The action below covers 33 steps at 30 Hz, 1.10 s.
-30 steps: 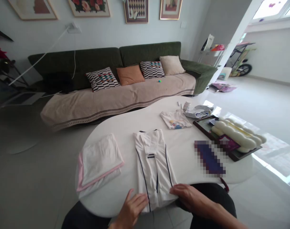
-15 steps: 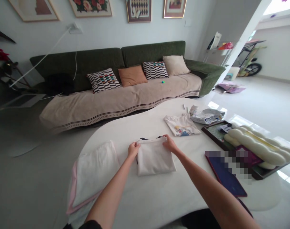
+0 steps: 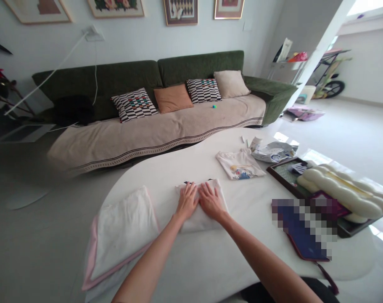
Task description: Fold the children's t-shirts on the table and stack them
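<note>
A folded white garment (image 3: 207, 223) with dark trim showing at its far edge lies on the white table (image 3: 166, 170). My left hand (image 3: 187, 202) rests flat on its upper part, fingers stretched out. Right beside it, my right hand (image 3: 210, 201) presses flat on the same cloth with its fingers spread. Much of the garment's middle is hidden under both hands. To the left lies a white folded cloth with a pink edge (image 3: 125, 231). Farther back on the right is a folded printed T-shirt (image 3: 240, 164).
A crumpled plastic package (image 3: 275, 151) lies behind a dark tray (image 3: 282, 176) holding a puffy cream-coloured object (image 3: 336, 185). A blue pouch (image 3: 307, 235) with a strap is at the right. Beyond the table stands a green sofa (image 3: 128, 75) with several cushions.
Both hands have let go of the garment's far corners and moved inward. They now lie flat, side by side, on the cloth. The view has shifted slightly.
</note>
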Each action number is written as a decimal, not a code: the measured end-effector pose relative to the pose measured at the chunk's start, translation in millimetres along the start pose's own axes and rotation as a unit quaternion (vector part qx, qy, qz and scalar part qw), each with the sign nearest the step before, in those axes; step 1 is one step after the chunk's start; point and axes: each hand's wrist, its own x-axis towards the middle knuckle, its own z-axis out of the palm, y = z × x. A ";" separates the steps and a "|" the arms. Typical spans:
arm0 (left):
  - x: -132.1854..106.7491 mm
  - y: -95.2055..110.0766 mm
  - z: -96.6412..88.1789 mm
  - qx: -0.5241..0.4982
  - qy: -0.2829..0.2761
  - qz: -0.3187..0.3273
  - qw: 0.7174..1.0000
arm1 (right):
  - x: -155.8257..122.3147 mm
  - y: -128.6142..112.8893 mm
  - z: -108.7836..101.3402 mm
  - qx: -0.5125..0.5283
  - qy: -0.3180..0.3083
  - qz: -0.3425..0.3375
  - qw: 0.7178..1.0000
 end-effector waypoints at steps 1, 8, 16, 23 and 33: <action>-2.9 -1.8 4.4 0.018 -0.024 -0.004 1.000 | -2.9 -2.4 4.0 -0.003 -0.021 0.000 1.000; -28.0 6.9 8.8 0.083 -0.001 -0.075 0.994 | -10.5 2.3 -4.0 -0.007 -0.102 -0.040 0.994; -108.4 27.3 -39.7 0.071 -0.023 -0.083 0.994 | -90.7 -31.0 -32.8 0.010 -0.103 -0.088 0.991; -132.1 45.8 -44.0 -0.104 -0.064 -0.297 0.947 | -153.5 -115.3 -12.9 0.080 -0.088 0.005 0.993; -124.5 69.2 -136.9 -0.647 -0.079 -0.359 0.669 | -134.9 -103.0 -75.8 0.451 0.018 0.005 0.892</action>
